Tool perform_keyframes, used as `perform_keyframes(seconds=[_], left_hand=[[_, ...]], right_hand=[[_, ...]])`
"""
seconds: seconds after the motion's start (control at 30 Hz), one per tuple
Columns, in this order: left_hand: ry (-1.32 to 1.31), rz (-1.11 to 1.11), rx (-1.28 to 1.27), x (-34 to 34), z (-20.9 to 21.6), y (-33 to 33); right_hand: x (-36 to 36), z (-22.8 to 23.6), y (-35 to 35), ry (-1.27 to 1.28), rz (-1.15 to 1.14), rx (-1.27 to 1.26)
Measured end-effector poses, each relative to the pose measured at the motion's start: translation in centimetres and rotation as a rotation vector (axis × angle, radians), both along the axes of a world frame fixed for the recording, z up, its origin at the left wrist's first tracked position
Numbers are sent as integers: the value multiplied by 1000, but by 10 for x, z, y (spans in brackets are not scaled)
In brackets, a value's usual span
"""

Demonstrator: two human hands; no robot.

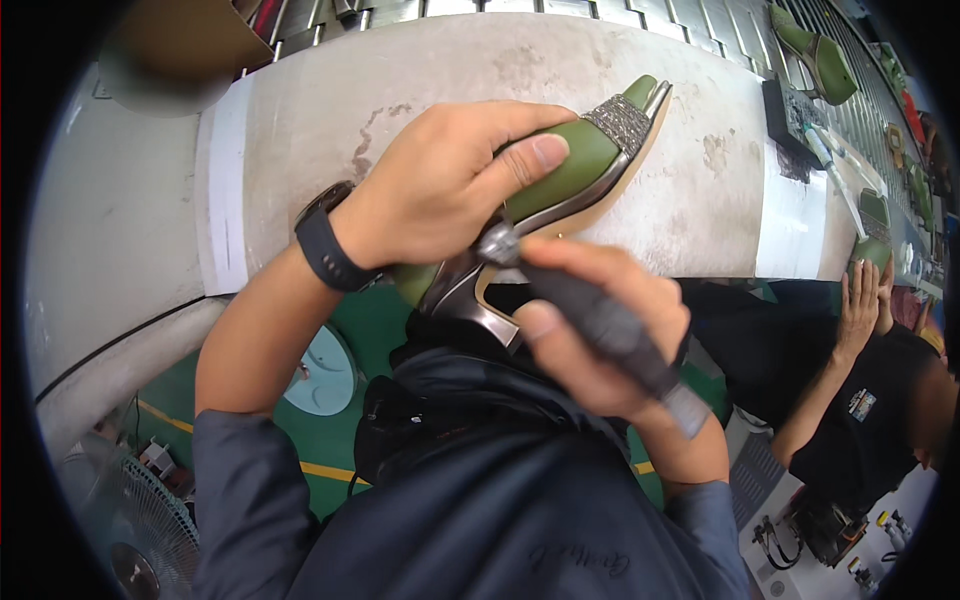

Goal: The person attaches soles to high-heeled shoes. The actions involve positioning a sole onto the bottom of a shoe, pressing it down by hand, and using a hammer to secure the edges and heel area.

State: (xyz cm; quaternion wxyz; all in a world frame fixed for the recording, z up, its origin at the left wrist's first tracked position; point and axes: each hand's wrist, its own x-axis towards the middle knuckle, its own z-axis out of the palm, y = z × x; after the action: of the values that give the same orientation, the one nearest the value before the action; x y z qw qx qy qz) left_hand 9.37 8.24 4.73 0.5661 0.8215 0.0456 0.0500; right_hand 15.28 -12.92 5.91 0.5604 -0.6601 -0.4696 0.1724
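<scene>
A green high-heeled shoe point(572, 172) with metallic trim and a glittery band lies tilted over the near edge of the worktable. Its toe points away to the right, its tan sole faces right, and its metallic heel point(482, 312) hangs toward me. My left hand point(450, 180) is closed over the shoe's upper, thumb lying along the green surface. In my right hand point(610, 320) is a dark-handled tool point(598, 325) with a rounded metal head, blurred by motion. That head meets the shoe's edge near the heel, close to my left palm; its exact kind is unclear.
A pale, stained worktable point(690, 190) curves around in front, with a roller conveyor point(560, 8) behind. At right, a co-worker's hands point(858, 300) touch another green shoe point(872, 245). A dark tray point(792, 120) stands nearby. A light-blue round stool point(325, 375) and a fan point(150, 515) are below left.
</scene>
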Motion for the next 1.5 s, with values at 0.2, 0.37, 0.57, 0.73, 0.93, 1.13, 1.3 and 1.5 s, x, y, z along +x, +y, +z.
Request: perform_keyframes(seconds=[0.2,0.37,0.57,0.73,0.93,1.13,1.3,1.5], left_hand=[[-10,-103,188,15,18,-8],[57,-7,484,34,22,-38],[59,13,513,39,20,-41],[50,3,534,42,22,-40],[33,60,512,41,32,-36],[-550,83,307,13,109,-19],[-410,37,239,2,106,-42],[-501,151,254,-1,97,-69]], right_hand=[[30,13,-38,366,-489,66],[40,15,-35,297,-320,-7],[65,25,-21,256,-315,-79],[109,23,-5,378,-358,-48],[137,-25,0,400,-485,-55],[121,-8,-14,584,-474,-47],[80,31,-17,425,-351,26],[19,114,-68,-52,-149,207]])
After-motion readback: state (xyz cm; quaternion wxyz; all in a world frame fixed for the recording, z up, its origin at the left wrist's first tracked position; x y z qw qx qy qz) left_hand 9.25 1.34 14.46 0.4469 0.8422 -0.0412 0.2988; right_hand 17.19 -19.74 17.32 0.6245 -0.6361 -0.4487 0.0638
